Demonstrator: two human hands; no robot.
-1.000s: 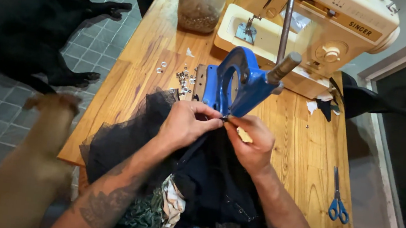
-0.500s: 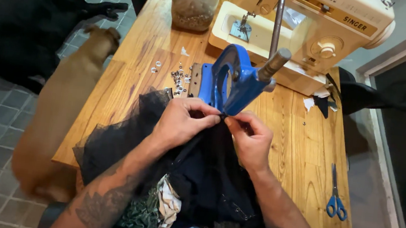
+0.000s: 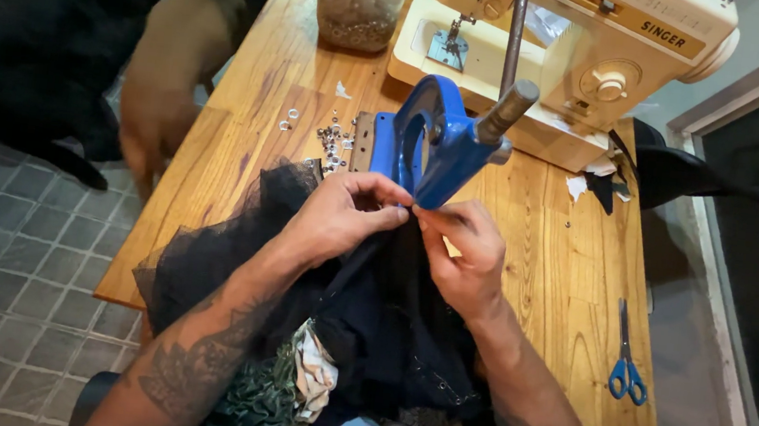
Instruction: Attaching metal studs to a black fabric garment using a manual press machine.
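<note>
A black garment of tulle and dark cloth (image 3: 379, 307) lies across the near edge of the wooden table (image 3: 544, 258) and over my lap. My left hand (image 3: 342, 214) and my right hand (image 3: 460, 250) both pinch its upper edge, fingertips almost touching, right at the base of a blue hand press (image 3: 433, 148) with a grey lever handle (image 3: 508, 109). Small metal eyelets (image 3: 331, 137) lie scattered just left of the press.
A cream sewing machine (image 3: 584, 56) stands behind the press, a glass jar (image 3: 360, 0) to its left. Blue-handled scissors (image 3: 627, 366) lie at the right edge. A brown dog (image 3: 180, 51) and a black dog (image 3: 48, 56) are on the tiled floor to the left.
The brown dog has walked up along the table's left side toward the far end. My hands have stayed pinched on the fabric at the press, shifting only slightly.
</note>
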